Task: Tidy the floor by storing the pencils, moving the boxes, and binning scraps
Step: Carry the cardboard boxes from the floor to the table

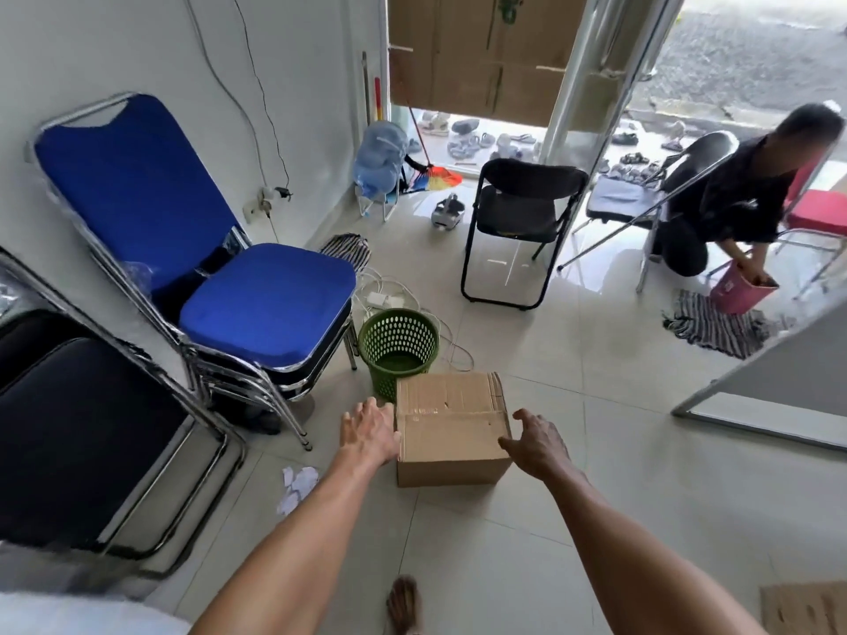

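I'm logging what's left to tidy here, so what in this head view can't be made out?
- Cardboard box: closed flaps hide its contents.
- Green basket: the box covers its lower front, and the mesh wall hides most of the inside.
- Left hand and right hand: spread beside the box; contact unclear.
- Paper scraps: count too small to tell.
- Pencils: none visible.

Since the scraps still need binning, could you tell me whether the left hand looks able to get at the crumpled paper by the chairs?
Probably yes: the left hand is open and empty beside the cardboard box, and only bare floor separates it from the crumpled paper.
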### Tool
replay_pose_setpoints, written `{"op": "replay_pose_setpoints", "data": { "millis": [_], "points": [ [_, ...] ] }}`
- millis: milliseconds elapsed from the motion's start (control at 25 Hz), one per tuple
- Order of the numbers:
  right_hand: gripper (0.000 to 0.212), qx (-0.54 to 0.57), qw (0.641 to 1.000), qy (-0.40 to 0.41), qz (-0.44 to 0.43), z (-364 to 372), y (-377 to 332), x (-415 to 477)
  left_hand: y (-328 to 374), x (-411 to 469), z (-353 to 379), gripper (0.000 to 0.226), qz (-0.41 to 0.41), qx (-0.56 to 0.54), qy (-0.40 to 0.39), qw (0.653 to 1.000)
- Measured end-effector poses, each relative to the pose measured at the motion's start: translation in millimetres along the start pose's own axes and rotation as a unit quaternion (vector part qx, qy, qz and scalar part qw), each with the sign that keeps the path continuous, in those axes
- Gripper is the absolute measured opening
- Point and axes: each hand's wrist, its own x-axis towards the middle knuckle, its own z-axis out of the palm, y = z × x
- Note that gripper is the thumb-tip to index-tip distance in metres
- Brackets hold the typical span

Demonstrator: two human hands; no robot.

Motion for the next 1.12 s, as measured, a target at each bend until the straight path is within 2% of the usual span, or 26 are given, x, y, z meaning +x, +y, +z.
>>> {"op": "replay_pose_setpoints", "data": {
  "millis": [280,440,560,680,760,880,1000,1120],
  "points": [
    [0.063,-0.038,0.997,-0.059,0.045,79,34,225,-4,199,111,0.042,-0.037,-0.030,-0.075,0.996],
    [0.061,-0.037,0.995,-0.067,0.057,132,64,330,-9,281,200,0.056,-0.075,-0.086,-0.108,0.988],
    [0.065,-0.028,0.994,-0.077,0.068,179,99,408,-8,340,273,0.065,-0.141,-0.175,-0.132,0.965],
    [0.074,-0.012,0.993,-0.064,0.095,218,132,458,-3,383,326,0.076,-0.226,-0.266,-0.127,0.928],
    [0.079,0.012,0.993,-0.042,0.114,233,145,479,2,402,346,0.085,-0.267,-0.317,-0.119,0.902],
    [0.082,0.072,0.985,-0.050,0.148,257,157,509,9,425,376,0.092,-0.317,-0.374,-0.124,0.863],
    [0.084,0.121,0.973,-0.034,0.191,268,159,521,19,430,390,0.090,-0.336,-0.400,-0.106,0.846],
    [0.086,0.127,0.969,-0.021,0.210,271,155,524,27,430,386,0.094,-0.365,-0.371,-0.091,0.849]
  ]
}}
